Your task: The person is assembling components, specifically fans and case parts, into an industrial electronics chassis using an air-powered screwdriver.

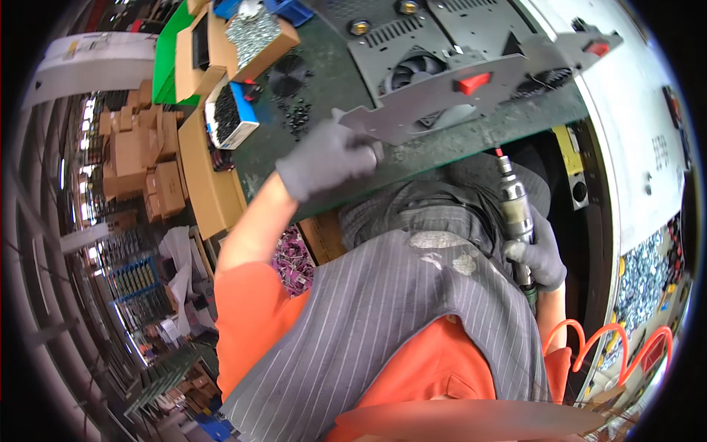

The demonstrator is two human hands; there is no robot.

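Observation:
My left hand (328,160), in a grey glove, is at the left end of a dark grey metal panel (412,114) with a red switch (473,83). Its fingers are curled and slightly blurred; what they hold, if anything, is hidden, and I cannot tell whether they touch the panel. My right hand (541,258), also gloved, grips an air screwdriver (515,206) upright beside the bench edge, its red-collared tip pointing up toward the panel. Behind the panel, a black fan (414,71) sits in the slotted metal housing.
Black screws (297,116) lie loose on the dark green bench (254,151). Beside them stand a small box of black screws (227,114) and a carton of silver screws (252,37). An orange coiled air hose (626,339) loops at the lower right. Pink parts (292,261) lie below the bench.

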